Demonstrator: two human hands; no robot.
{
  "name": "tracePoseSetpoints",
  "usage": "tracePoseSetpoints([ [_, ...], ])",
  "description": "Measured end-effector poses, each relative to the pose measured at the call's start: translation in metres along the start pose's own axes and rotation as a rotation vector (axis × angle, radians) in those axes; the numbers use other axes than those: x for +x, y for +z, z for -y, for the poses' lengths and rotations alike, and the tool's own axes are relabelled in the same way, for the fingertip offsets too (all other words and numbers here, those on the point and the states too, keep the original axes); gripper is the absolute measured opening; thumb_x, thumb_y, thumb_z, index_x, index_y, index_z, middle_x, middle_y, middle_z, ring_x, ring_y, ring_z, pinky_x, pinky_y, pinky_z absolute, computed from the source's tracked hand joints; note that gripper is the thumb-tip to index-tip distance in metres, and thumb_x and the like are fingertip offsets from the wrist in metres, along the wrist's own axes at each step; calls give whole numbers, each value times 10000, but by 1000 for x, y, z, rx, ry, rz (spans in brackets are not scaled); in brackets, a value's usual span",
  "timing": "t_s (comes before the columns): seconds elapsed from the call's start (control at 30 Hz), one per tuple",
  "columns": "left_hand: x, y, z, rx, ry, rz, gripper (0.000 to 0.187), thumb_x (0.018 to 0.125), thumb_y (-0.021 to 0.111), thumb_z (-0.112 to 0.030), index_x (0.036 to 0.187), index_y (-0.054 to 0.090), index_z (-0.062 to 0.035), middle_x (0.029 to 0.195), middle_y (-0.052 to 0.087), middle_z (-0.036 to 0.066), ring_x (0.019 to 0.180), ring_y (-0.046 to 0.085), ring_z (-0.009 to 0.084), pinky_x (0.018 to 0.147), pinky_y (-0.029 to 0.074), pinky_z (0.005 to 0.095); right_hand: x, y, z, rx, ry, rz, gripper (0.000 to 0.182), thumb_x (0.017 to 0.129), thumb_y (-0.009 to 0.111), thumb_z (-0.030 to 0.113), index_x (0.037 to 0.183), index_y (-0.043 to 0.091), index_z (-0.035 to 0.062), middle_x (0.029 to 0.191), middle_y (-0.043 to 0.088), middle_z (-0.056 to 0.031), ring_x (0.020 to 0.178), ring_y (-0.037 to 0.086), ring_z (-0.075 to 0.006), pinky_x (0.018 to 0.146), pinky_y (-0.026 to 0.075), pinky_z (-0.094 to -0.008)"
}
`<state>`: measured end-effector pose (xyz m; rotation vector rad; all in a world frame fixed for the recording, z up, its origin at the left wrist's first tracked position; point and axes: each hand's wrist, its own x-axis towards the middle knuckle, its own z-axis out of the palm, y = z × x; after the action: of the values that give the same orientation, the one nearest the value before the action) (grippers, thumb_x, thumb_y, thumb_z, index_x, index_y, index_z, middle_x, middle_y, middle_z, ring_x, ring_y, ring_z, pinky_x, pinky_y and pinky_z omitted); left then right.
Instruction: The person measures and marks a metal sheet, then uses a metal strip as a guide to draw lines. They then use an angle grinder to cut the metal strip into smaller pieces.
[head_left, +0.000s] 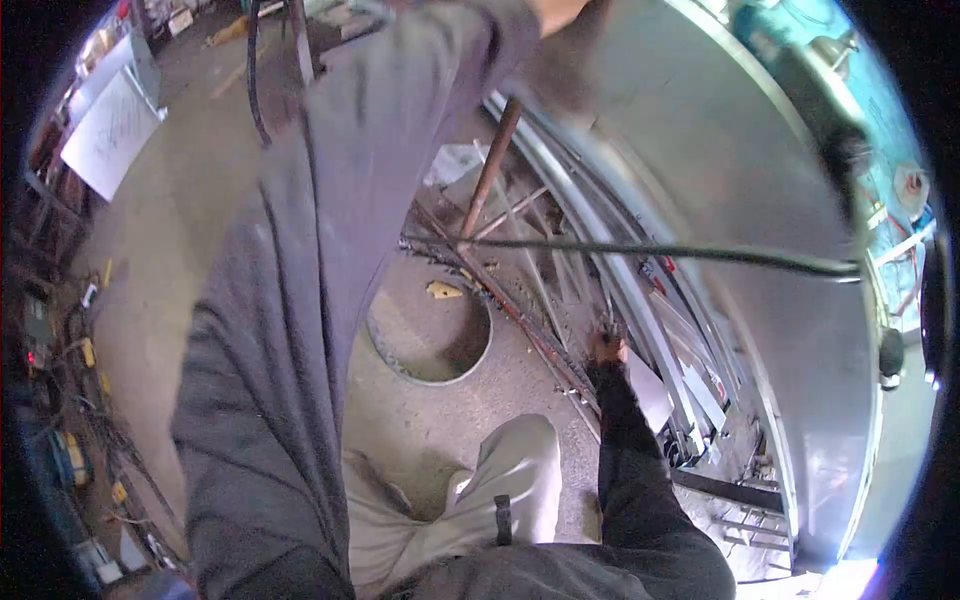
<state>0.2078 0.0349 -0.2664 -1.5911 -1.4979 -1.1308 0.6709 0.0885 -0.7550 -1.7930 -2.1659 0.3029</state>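
Observation:
My left arm, in a dark sleeve, stretches up across the view. Only the wrist and edge of my left hand (562, 12) show at the top, beside a large grey metal sheet (700, 130); its fingers are out of frame. Low on the right, my right hand (608, 348) is closed among long metal profiles (645, 320). A thin metallic piece rises from its fingers, but I cannot make out what it is. A rusty tube (492, 170) stands tilted left of the profiles, and a dark cable (660, 250) runs across to the sheet.
A round metal ring (435, 381) lies on the concrete floor (430, 415) before my knees. Rusty bars (520, 318) lie beside it. Tools and cables (90, 370) line the far left, below a white board (112, 140). A dark metal rack (735, 492) sits lower right.

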Motion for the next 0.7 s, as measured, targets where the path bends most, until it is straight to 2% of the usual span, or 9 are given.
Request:
tracePoseSetpoints([
  [0.1,0,-26,-1,-16,20,245,501,869,546,-357,1268,455,-68,1256,510,172,1192,465,331,1011,355,439,-86,-51,-2,-203,134,223,455,817,567,417,1111,549,69,1009,586,-222,934,567,-393,738,451,-516],
  [0.2,5,-59,-5,-277,-99,356,588,794,674,-266,1308,441,-100,1256,506,171,1184,462,327,1018,356,440,-171,-122,-18,-588,-541,32,268,877,509,280,976,612,53,877,623,-186,814,603,-357,685,459,-496],
  [0.27,-10,-91,-7,-397,-259,209,631,801,675,-239,1339,392,-68,1283,476,195,1201,456,315,1014,364,414,-216,-231,47,59,83,421,326,879,501,321,796,659,48,710,638,-159,697,629,-336,644,473,-459],
  [0.37,-83,-165,-41,-576,-836,62,454,886,576,-190,1284,458,-5,1216,547,209,1107,551,263,923,435,330,-283,-336,66,30,108,482,418,887,496,377,722,676,38,614,622,-165,637,637,-330,616,483,-431],
  [0.47,-322,-218,-119,-610,-1312,210,265,855,603,-273,687,538,-79,627,557,7,565,498,154,524,399,350,-337,-436,79,38,252,633,518,868,498,509,753,686,41,650,646,-152,639,652,-277,626,492,-390],
  [0.53,-365,-299,-214,-438,-1571,874,373,819,625,-389,851,638,-18,811,652,110,746,607,228,656,470,390,-352,-519,128,53,290,736,488,880,505,485,781,688,43,651,644,-142,630,647,-243,612,486,-385],
  [0.57,-383,-323,-260,-492,-1931,1045,629,796,625,-512,1131,576,18,1080,621,199,996,600,298,826,475,386,-357,-550,148,62,331,824,459,891,512,461,810,689,45,652,643,-132,620,641,-209,598,481,-380],
  [0.6,-440,-329,-297,-393,-1990,1277,752,780,566,-651,1188,528,-21,1022,636,192,861,641,307,654,524,428,-360,-570,160,68,328,830,459,891,512,461,810,689,45,652,643,-132,620,641,-209,598,481,-380],
  [0.7,-266,-380,-329,-1079,-2711,669,903,754,548,-693,1343,349,-38,1229,516,212,1079,545,340,854,452,490,-370,-622,199,248,228,1037,502,909,495,475,734,647,30,576,562,-39,559,520,-118,552,421,-322],
])
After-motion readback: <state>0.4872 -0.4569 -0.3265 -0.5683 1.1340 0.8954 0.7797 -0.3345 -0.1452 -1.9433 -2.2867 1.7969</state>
